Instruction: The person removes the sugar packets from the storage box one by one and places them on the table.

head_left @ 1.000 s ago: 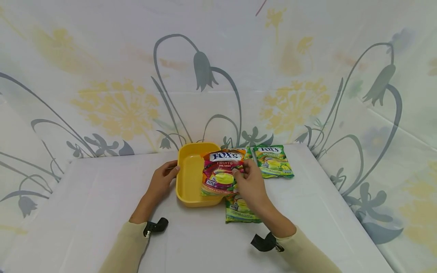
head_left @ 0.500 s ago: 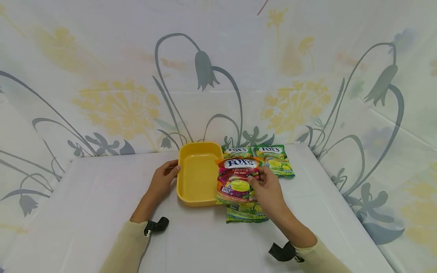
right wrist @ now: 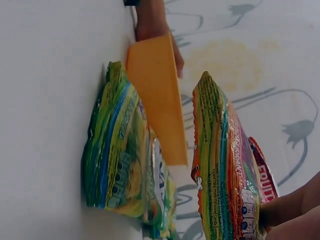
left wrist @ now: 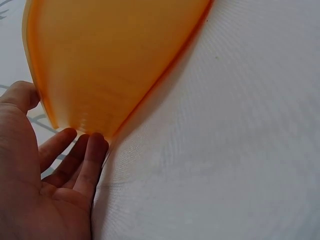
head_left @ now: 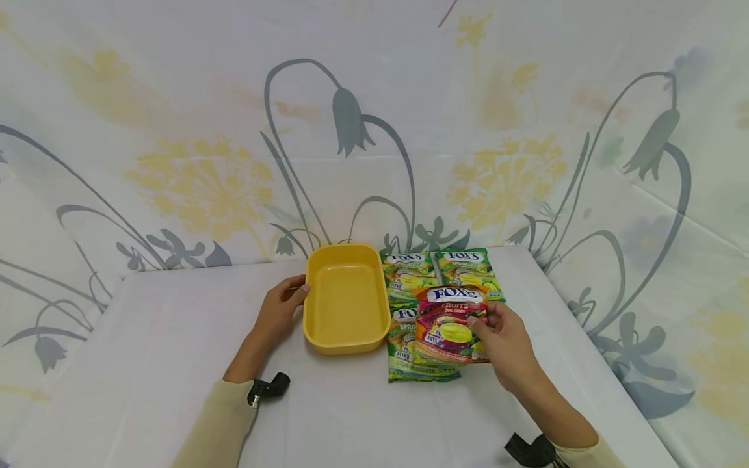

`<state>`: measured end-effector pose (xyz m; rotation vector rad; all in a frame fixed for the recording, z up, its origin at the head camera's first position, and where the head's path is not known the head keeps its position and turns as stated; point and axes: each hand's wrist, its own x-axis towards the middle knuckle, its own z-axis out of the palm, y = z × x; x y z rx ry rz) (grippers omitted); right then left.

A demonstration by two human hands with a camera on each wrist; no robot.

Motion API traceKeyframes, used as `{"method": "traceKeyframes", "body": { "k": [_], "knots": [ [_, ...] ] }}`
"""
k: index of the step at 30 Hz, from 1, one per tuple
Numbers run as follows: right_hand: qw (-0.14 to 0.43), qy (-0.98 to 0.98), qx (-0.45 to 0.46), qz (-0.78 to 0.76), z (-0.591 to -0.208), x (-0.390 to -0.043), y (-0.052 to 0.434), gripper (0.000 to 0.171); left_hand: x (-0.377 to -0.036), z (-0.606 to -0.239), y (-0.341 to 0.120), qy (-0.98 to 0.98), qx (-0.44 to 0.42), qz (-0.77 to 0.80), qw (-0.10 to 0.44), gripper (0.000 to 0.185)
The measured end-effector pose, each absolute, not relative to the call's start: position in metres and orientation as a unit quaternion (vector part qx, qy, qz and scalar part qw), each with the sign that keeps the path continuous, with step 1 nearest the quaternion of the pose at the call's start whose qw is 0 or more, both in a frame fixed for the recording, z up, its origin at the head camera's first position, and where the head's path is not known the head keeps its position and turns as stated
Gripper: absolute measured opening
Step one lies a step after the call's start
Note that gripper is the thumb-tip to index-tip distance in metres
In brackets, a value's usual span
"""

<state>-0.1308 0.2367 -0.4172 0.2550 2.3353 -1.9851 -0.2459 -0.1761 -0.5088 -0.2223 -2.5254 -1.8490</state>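
In the head view, my left hand (head_left: 282, 304) holds a yellow plastic tray (head_left: 309, 325) by its left side. The left wrist view shows the thumb (left wrist: 25, 95) at the rim and the fingertips against the outer wall. Between thumb and fingers, my right hand (head_left: 510, 344) pinches the right edge of a purple-red candy bag (head_left: 450, 325). That bag is held up over part of a green candy bag (head_left: 404, 351) at the front. Beside the tray's back right lies another green candy bag (head_left: 408, 276), with a third green bag (head_left: 465, 266) to its right.
A white cloth covers the table (head_left: 351, 416). Close behind the tray stands a white backdrop (head_left: 374, 130) with printed flowers. In the right wrist view, the front green bag (right wrist: 120, 155) lies puffed up between the held bag and the tray wall (right wrist: 157, 95).
My right hand has carried the purple-red bag rightward and slightly nearer, from over the tray's right side to past the green bags' middle. The left hand and tray have stayed put.
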Motion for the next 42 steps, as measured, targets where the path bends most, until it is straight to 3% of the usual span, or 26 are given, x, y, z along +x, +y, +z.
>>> {"method": "traceKeyframes", "body": {
  "k": [26,42],
  "knots": [
    [0.093,0.803,0.147,-0.571,-0.443,-0.141,0.311,0.057,-0.245,-0.507,-0.175,-0.809,-0.060,-0.585,-0.008,0.056],
    [0.085,0.813,0.159,-0.554,-0.464,-0.156,0.318,0.057,-0.245,-0.507,-0.175,-0.806,-0.060,-0.589,-0.007,0.053]
  ]
}}
